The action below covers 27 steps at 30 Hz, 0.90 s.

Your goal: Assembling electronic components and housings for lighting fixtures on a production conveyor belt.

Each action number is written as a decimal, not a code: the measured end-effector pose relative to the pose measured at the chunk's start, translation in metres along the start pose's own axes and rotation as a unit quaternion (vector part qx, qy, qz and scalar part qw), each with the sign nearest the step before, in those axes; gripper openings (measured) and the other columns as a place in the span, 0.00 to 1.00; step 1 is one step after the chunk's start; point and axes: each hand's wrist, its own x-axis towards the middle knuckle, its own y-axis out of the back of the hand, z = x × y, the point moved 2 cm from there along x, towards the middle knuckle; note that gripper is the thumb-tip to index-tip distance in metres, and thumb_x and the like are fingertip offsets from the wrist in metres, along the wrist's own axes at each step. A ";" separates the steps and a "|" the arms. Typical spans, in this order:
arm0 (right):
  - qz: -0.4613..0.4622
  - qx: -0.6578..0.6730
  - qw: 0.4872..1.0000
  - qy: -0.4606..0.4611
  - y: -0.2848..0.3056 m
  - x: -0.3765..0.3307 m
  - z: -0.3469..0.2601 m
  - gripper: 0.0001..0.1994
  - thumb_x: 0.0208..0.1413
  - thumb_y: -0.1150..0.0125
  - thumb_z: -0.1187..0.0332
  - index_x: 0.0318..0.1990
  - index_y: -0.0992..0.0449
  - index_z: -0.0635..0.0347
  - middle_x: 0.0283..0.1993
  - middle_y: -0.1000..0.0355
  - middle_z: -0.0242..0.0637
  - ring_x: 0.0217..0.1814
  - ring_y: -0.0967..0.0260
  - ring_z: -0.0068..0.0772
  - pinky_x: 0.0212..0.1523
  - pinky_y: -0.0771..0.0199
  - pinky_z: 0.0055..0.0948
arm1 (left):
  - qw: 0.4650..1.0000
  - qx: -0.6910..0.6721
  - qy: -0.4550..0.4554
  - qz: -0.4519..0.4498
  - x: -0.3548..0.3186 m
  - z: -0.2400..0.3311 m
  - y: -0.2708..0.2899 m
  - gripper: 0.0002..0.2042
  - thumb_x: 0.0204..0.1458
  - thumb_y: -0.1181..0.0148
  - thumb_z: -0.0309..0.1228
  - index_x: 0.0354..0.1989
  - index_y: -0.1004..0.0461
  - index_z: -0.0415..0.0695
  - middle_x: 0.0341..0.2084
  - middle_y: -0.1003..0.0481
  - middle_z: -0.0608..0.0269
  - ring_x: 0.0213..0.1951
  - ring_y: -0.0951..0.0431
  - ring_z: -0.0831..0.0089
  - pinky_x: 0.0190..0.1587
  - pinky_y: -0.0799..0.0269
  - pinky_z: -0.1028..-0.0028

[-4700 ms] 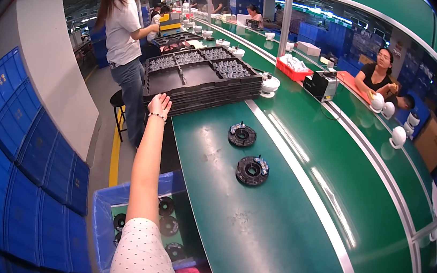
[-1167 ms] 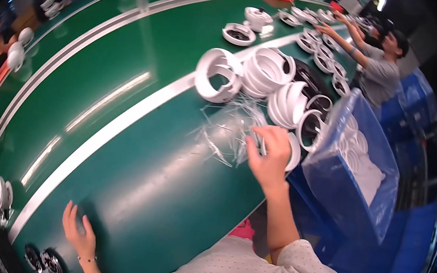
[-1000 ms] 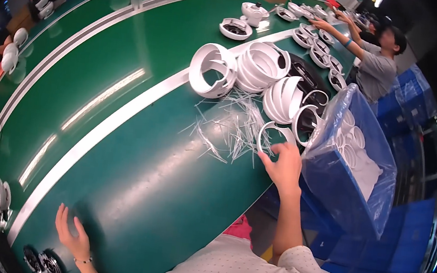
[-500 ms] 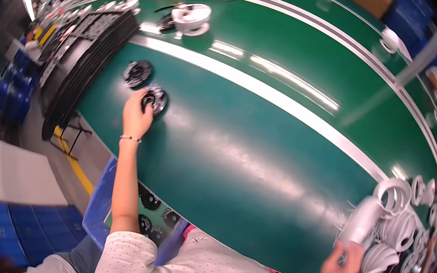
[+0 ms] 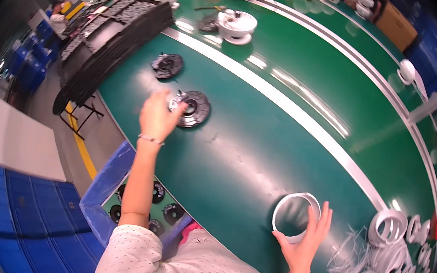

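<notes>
White ring (image 5: 275,216) has, we note, moved away from the stacked rings (image 5: 386,259) over the table (image 5: 235,176), held in the widely curved right hand (image 5: 304,244), while the half-open left hand (image 5: 159,114), grip unconfirmed, meets the black disc (image 5: 196,111), engaging both parts.

Pale, dark-dotted, short-sleeved top (image 5: 198,268), thin bracelet (image 5: 151,139), seemingly beaded, behind left hand (image 5: 157,116), pink patch (image 5: 189,231) at top's edge

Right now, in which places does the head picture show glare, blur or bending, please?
Head view: pale glare streaks lie on the green belt; left hand and black trays look soft, while the white ring in the right hand looks sharper; also head view: the silver strip curves, fisheye-like, and the picture's corners go black.
</notes>
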 end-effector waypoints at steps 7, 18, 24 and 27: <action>-0.088 0.037 0.995 -0.039 -0.013 -0.010 0.016 0.43 0.28 0.31 0.62 0.56 0.47 0.64 0.63 0.60 0.53 0.64 0.61 0.57 0.59 0.57 0.46 | 0.968 0.018 0.089 -0.236 -0.021 0.012 -0.030 0.31 0.31 0.37 0.54 0.38 0.32 0.40 0.35 0.32 0.51 0.36 0.28 0.54 0.38 0.31 0.63; -0.051 0.041 0.997 -0.029 -0.014 -0.004 0.000 0.51 0.20 0.27 0.58 0.57 0.50 0.64 0.64 0.61 0.52 0.64 0.63 0.57 0.60 0.58 0.48 | 0.945 -0.209 -0.188 -0.168 -0.011 0.042 -0.040 0.27 0.32 0.34 0.36 0.44 0.36 0.41 0.42 0.35 0.52 0.45 0.34 0.55 0.46 0.35 0.63; -0.063 0.020 0.998 -0.011 -0.012 -0.010 0.014 0.53 0.18 0.26 0.59 0.58 0.50 0.60 0.64 0.61 0.52 0.63 0.61 0.54 0.58 0.54 0.45 | 0.926 -0.122 -0.099 -0.344 -0.018 0.061 -0.044 0.22 0.36 0.38 0.40 0.40 0.30 0.42 0.31 0.27 0.51 0.36 0.27 0.55 0.41 0.32 0.63; -0.068 -0.006 0.998 0.008 -0.006 -0.012 0.015 0.55 0.14 0.26 0.59 0.59 0.51 0.60 0.64 0.61 0.52 0.63 0.61 0.54 0.59 0.55 0.44 | 0.920 -0.139 -0.079 -0.358 -0.021 0.058 -0.044 0.16 0.39 0.40 0.39 0.34 0.28 0.41 0.27 0.26 0.50 0.33 0.26 0.55 0.38 0.31 0.64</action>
